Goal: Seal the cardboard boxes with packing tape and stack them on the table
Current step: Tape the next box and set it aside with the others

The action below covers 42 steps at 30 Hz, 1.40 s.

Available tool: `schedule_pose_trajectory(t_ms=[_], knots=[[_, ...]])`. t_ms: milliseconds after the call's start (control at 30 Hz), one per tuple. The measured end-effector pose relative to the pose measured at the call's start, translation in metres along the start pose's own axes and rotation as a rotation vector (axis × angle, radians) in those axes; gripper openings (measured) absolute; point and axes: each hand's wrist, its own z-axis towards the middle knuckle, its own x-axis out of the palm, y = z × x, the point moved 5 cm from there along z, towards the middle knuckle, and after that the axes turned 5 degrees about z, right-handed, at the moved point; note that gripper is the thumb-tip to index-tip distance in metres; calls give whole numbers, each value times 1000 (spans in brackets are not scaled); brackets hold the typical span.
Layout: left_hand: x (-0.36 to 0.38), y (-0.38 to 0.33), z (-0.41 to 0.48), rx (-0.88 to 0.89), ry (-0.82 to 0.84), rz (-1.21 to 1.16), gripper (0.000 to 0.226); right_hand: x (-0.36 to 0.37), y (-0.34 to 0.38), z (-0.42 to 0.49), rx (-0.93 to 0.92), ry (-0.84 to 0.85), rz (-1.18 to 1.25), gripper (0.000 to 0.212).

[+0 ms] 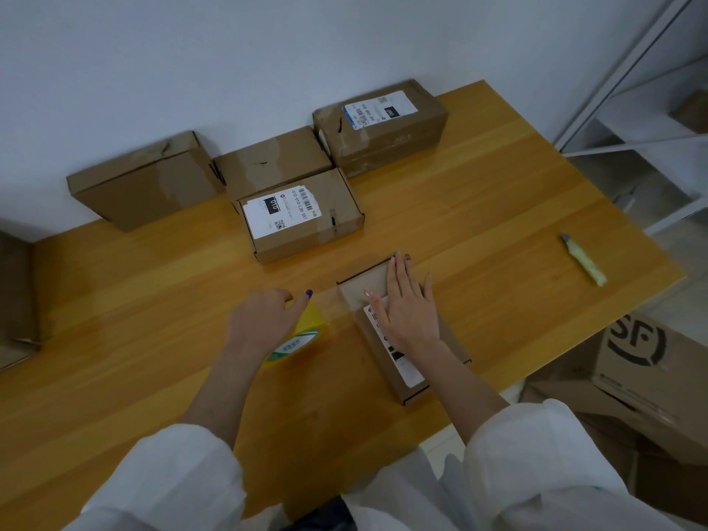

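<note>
Fingers (396, 279) of the right hand (412, 312) are straight, close together, thumb slightly out, pressing flat on the top of the small brown cardboard box (358, 293). This box lies near the front middle of the orange-brown wooden table (479, 224), flaps down, a white shipping label partly under the palm. Left hand (260, 320) is curled round the yellow roll of packing tape (302, 335), thumb with blue nail over the top; the roll sits tilted just left of the box, near it. There is a faint sheen between roll and box, and I cannot tell if it is a tape strip.

At the back, by the wall, four more closed boxes:
- plain brown cardboard box on the left (141, 182)
- low flat brown box in the middle (268, 162)
- brown box with large white barcode label (302, 216), touching the front of the flat one
- taller taped brown box with blue-edged label (379, 128) at the right, beside the flat one

None are stacked. Utility knife with pale yellow-green handle (584, 260) lies at the right side of the table, well apart from both hands. Large cardboard carton with black logo (643, 358) is below the table's right edge. White metal shelving (651, 109) is at far right.
</note>
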Motion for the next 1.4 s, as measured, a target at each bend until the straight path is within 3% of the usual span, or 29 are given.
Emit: schedule_pose_trajectory(t_ms=[500,767,933,1033,1167,1300,1400], knots=[[0,-4,1,-14,13,11,52,8,12,-11,-149,10,-67,93],[-1,-6,-3,-8,11,-8,49,11,21,-13,-280,62,-116,98],[-1,-8,-7,6,23,-46,47,12,25,-17,-403,58,-176,79],[-2,-6,-5,13,2,-70,38,13,26,-16,-420,69,-164,79],[-4,-16,0,157,40,-75,28,13,23,-16,-441,95,-177,70],[-3,-24,-2,257,91,-34,30,8,17,-15,-457,103,-178,59],[2,-29,-9,223,133,23,32,7,13,-16,-480,77,-164,56]])
